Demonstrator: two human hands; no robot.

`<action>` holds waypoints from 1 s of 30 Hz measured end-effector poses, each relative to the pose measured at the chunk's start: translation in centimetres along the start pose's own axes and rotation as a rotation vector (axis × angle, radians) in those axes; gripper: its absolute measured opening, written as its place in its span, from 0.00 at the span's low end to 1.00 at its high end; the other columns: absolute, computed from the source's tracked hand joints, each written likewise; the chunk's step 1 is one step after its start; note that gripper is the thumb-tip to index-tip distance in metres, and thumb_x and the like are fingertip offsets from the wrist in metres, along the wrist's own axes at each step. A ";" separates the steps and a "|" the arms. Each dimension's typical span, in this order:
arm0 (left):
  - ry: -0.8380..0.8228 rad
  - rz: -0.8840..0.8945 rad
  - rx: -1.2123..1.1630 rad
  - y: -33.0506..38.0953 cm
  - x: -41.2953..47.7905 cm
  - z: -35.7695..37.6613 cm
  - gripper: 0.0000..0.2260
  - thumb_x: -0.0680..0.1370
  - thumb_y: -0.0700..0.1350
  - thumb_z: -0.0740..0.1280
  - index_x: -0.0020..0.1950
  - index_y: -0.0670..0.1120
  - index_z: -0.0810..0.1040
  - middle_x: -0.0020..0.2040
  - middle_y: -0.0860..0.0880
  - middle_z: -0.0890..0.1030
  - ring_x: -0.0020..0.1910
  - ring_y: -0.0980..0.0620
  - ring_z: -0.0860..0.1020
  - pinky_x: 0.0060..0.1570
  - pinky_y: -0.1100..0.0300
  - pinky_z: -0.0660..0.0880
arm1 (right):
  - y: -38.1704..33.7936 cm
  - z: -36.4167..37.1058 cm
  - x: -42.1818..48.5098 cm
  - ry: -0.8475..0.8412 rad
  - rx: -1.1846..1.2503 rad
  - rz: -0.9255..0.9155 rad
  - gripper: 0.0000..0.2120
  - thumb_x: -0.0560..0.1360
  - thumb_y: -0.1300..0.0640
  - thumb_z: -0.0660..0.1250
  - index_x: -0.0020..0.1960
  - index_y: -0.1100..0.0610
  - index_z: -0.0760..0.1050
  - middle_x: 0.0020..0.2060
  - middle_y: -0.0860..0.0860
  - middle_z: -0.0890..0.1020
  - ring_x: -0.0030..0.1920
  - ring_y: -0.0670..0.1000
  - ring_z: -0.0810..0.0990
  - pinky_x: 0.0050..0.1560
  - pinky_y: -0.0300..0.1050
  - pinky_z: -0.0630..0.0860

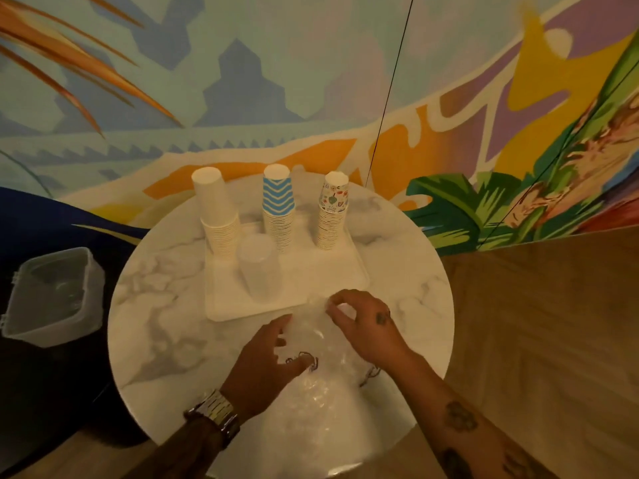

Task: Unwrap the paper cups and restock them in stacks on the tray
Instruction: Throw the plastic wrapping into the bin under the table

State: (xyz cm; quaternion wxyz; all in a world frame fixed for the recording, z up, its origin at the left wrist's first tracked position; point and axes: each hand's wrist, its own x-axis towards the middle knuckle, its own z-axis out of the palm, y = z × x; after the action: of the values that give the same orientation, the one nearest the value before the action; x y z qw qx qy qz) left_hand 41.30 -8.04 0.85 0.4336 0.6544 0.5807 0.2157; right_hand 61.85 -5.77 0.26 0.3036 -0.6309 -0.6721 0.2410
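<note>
Looking down, I see both hands on the clear wrap (318,392), just before the near edge of the tray (321,271). The left hand (269,354) curls its fingers into the wrap's side, and the right hand (363,323) pinches its top end. I cannot tell whether cups remain inside. On the tray stand the white stack (216,216), chevron stack (278,209), patterned stack (332,212) and, nearer, a frosted stack (259,264). Bare tabletop (155,305) rings the tray, and a clear box (52,295) lies well left of it.

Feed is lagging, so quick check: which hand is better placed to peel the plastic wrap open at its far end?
Right. The right hand pinches the plastic wrap at its end nearest the tray; the left hand holds the wrap lower down, likely steadying it.
</note>
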 end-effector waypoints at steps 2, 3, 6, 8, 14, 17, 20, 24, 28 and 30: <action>-0.023 -0.020 -0.152 1.7 0.4 -0.5 0.30 0.66 0.60 0.76 0.65 0.59 0.68 0.58 0.59 0.78 0.57 0.61 0.77 0.55 0.62 0.74 | -1.8 -2.1 1.5 -0.004 0.176 0.029 0.03 0.77 0.53 0.69 0.46 0.52 0.80 0.43 0.42 0.83 0.46 0.41 0.79 0.51 0.36 0.73; -0.020 -0.020 -0.250 2.6 0.5 -0.7 0.29 0.65 0.61 0.76 0.62 0.60 0.70 0.56 0.57 0.80 0.57 0.59 0.78 0.55 0.60 0.75 | -2.7 -2.9 2.1 -0.009 0.219 0.019 0.03 0.76 0.54 0.70 0.46 0.53 0.80 0.41 0.43 0.83 0.44 0.41 0.80 0.48 0.33 0.73; 0.006 -0.020 -0.542 5.3 1.0 -1.6 0.23 0.69 0.54 0.76 0.61 0.60 0.72 0.53 0.53 0.84 0.53 0.56 0.82 0.55 0.55 0.77 | -4.7 -4.7 3.4 -0.023 0.348 0.002 0.03 0.74 0.57 0.73 0.43 0.55 0.80 0.36 0.49 0.83 0.37 0.44 0.80 0.42 0.36 0.76; 0.001 -0.073 -0.714 6.6 1.2 -2.3 0.20 0.74 0.45 0.73 0.63 0.55 0.73 0.53 0.48 0.84 0.53 0.51 0.83 0.54 0.50 0.79 | -5.4 -5.1 3.9 0.003 0.437 0.012 0.06 0.72 0.58 0.75 0.41 0.56 0.78 0.34 0.55 0.82 0.34 0.52 0.81 0.39 0.40 0.77; 0.057 -0.116 -0.956 7.7 0.9 -5.2 0.18 0.69 0.39 0.71 0.58 0.43 0.75 0.55 0.41 0.82 0.54 0.42 0.82 0.54 0.46 0.79 | -6.0 -4.5 3.9 -0.065 0.580 0.078 0.08 0.72 0.58 0.76 0.42 0.61 0.79 0.33 0.54 0.84 0.32 0.47 0.79 0.36 0.42 0.76; 0.090 -0.133 -0.897 7.7 0.6 -6.7 0.17 0.70 0.42 0.71 0.59 0.46 0.76 0.53 0.43 0.84 0.50 0.45 0.83 0.46 0.52 0.81 | -6.8 -3.7 3.6 -0.156 0.583 0.082 0.08 0.70 0.55 0.77 0.41 0.59 0.82 0.34 0.54 0.84 0.34 0.47 0.80 0.38 0.42 0.77; 0.106 -0.173 -0.783 7.4 0.0 -7.9 0.13 0.73 0.39 0.71 0.57 0.46 0.80 0.51 0.42 0.84 0.43 0.49 0.82 0.38 0.61 0.78 | -7.6 -2.5 3.3 -0.178 0.558 0.101 0.09 0.69 0.49 0.78 0.39 0.54 0.83 0.30 0.51 0.81 0.31 0.46 0.75 0.35 0.41 0.72; 0.251 -0.262 -0.782 6.1 -0.9 -9.7 0.07 0.76 0.39 0.69 0.52 0.42 0.83 0.46 0.44 0.85 0.40 0.52 0.78 0.40 0.61 0.75 | -8.5 -1.8 3.0 -0.241 0.746 0.123 0.16 0.66 0.53 0.80 0.51 0.52 0.82 0.42 0.50 0.83 0.39 0.46 0.79 0.39 0.37 0.76; 0.403 -0.317 -0.829 4.4 -1.8 -11.6 0.07 0.77 0.40 0.69 0.53 0.46 0.82 0.49 0.45 0.84 0.46 0.48 0.81 0.42 0.55 0.78 | -8.5 -1.5 2.7 -0.379 0.766 0.035 0.19 0.66 0.63 0.79 0.53 0.49 0.81 0.46 0.51 0.81 0.45 0.46 0.79 0.40 0.41 0.76; 0.454 -0.340 -0.812 3.7 -2.3 -12.5 0.07 0.77 0.41 0.68 0.54 0.48 0.82 0.50 0.46 0.83 0.49 0.47 0.80 0.43 0.54 0.77 | -8.8 -1.1 2.9 -0.301 0.727 0.002 0.12 0.68 0.66 0.77 0.46 0.52 0.82 0.40 0.46 0.81 0.40 0.44 0.75 0.40 0.38 0.73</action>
State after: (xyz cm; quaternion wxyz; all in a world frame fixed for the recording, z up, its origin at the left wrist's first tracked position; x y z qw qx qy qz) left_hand 33.07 -6.06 11.06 0.5454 0.2649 0.6280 0.4878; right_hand 56.42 -3.71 7.51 0.4054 -0.4404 -0.5792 0.5534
